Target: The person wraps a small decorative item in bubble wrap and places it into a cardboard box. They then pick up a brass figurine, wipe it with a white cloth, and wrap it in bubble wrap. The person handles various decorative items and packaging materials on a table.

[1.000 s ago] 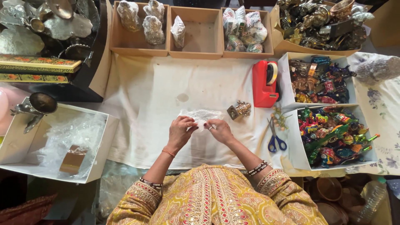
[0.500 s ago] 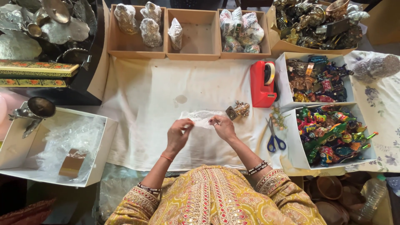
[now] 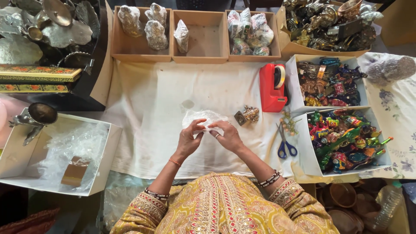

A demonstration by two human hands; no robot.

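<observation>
Clear plastic wrap [image 3: 203,118], crinkled and see-through, sits on the white cloth [image 3: 147,108] just beyond both hands, its long side running left to right. Left hand [image 3: 189,139] and right hand [image 3: 228,135] pinch its near edge, equally close. Small brass figurine [image 3: 248,115] waits beside the right hand.
</observation>
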